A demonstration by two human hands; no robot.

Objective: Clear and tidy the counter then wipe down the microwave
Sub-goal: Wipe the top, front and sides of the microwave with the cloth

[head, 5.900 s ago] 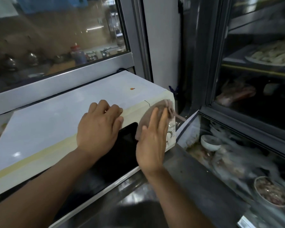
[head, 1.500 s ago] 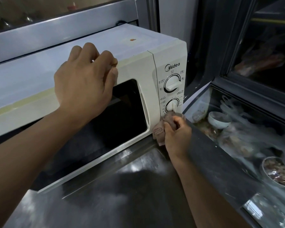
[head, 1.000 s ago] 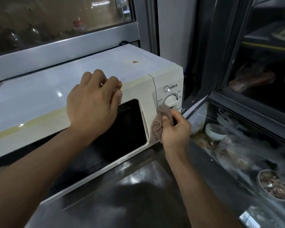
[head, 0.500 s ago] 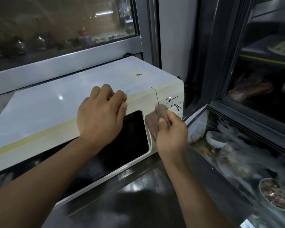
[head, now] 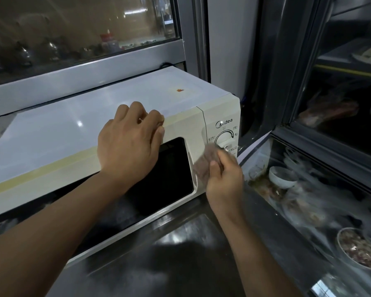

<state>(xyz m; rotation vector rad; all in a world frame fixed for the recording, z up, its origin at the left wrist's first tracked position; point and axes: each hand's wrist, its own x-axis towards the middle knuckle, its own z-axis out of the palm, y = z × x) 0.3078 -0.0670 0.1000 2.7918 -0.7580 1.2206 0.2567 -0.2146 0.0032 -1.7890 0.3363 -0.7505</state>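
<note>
While left hand (head: pixel 129 144) braces microwave (head: pixel 51 133), right hand (head: pixel 224 179) presses cloth (head: pixel 204 161) w/ curled fingers.

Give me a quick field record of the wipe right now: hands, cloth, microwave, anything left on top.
left hand: rests on the microwave's top front edge, fingers curled over it
right hand: grips the cloth
cloth: brownish, against the control panel, near the dial
microwave: cream, door closed
spot: small orange mark on the top, unwiped
counter: dark, reflective
</note>
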